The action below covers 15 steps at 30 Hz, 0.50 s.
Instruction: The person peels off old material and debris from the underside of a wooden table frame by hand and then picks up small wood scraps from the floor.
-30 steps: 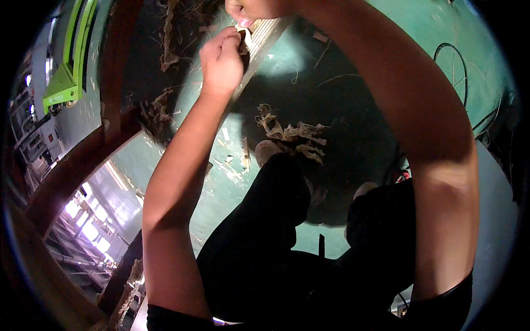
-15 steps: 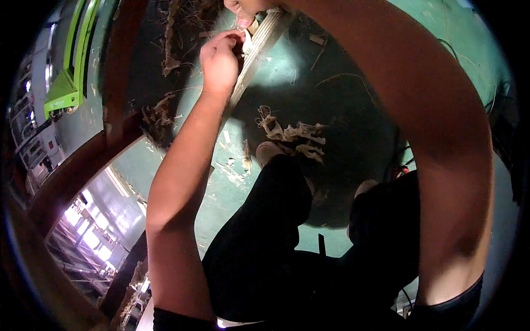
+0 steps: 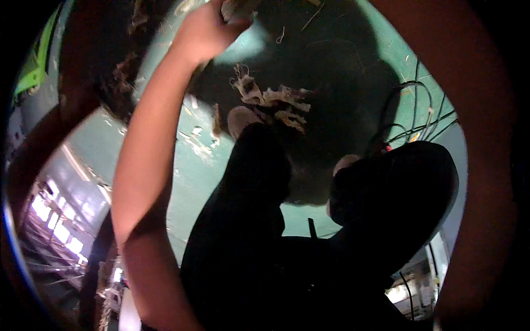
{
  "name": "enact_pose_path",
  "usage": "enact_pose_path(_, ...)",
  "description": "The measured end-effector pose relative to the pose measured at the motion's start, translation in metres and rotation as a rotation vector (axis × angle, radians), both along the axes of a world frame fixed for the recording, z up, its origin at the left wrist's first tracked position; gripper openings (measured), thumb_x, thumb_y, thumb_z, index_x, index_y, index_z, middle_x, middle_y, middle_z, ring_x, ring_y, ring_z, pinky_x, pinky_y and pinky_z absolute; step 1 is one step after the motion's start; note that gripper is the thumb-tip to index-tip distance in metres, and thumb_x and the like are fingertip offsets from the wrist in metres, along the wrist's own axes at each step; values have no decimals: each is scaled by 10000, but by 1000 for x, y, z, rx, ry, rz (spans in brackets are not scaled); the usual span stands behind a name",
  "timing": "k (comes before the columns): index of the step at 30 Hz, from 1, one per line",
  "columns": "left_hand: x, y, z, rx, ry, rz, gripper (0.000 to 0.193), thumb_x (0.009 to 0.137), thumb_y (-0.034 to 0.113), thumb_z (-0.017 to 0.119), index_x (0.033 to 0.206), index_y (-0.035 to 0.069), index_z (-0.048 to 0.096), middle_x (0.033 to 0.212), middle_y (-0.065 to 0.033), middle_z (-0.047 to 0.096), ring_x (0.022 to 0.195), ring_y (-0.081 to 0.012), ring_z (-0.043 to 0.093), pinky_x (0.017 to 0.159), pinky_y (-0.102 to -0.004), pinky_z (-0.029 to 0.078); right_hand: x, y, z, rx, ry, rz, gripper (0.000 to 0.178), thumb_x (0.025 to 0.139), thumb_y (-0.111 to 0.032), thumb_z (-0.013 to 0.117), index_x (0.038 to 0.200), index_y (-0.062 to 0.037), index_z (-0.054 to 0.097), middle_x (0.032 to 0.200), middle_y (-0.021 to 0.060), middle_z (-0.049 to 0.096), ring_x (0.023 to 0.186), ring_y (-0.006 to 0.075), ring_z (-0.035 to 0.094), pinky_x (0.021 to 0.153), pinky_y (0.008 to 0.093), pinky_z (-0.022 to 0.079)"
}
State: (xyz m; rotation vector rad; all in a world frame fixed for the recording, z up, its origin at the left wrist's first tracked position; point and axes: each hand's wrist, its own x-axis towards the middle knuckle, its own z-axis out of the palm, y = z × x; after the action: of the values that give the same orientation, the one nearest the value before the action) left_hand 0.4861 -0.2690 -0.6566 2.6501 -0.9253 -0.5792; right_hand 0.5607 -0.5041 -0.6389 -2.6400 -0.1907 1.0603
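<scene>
My left hand [image 3: 205, 33] is at the top edge, its thumb stretched to the right and its fingers closed round a ridged wooden strip [image 3: 238, 10]. Only a short piece of the strip shows between thumb and fingers; the hand and wrist hide most of it. My right arm [image 3: 475, 110] runs up along the right side in shadow, and its hand lies beyond the upper edge. Below my left hand, torn fibrous scraps [image 3: 270, 96] lie on the green floor [image 3: 193, 182] by my shoe [image 3: 242, 120].
Black cables [image 3: 414, 110] loop over the floor at the right. A brown beam [image 3: 49, 135] crosses the left side, with a bright green metal frame [image 3: 34, 71] beyond it. Pale flakes [image 3: 197, 143] are scattered left of my shoe. My dark-clad knees fill the lower middle.
My right hand has left the strip and gone out of view at the top. My left hand has shifted from a fingertip hold to a wrapped grip. The whole view has tilted, sliding the scene up-left.
</scene>
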Motion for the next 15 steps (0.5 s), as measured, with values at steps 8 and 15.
enact_pose_path(8,3,6,25,30,127,-156,401,888,247,672,1240,62,620,1056,-206,711,938,-395,682,761,-510,545,5,44,1,-272,115,59,287,938,-346,660,939,-77,758,925,110,709,812,226,641,717,437,499)
enact_pose_path(15,8,-8,42,190,294,-91,384,872,275,670,1189,59,639,1043,-173,711,971,-358,684,796,-491,555,7,53,3,-406,192,62,328,950,-383,657,977,-71,754,972,115,705,846,227,632,741,448,491)
